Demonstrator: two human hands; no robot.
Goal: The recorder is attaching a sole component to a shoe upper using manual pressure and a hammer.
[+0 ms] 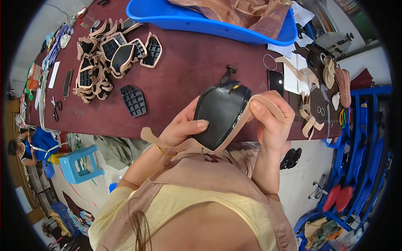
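Observation:
In front of my chest, a black shoe-sole piece with a smooth flat face is held up. My left hand grips its left edge, thumb lying on the face and the other fingers behind. A beige strip runs along the lower tip and right edge of the piece, its loose left end curling out past my left wrist. The strip's other end is pinched between the thumb and bent fingers of my right hand. On the table to the left lies a bare black sole piece, grid side up.
A pile of black pieces edged in beige covers the table's left part. A blue tub with brown material stands at the far edge. Scissors lie far left; a phone and loose beige strips lie right.

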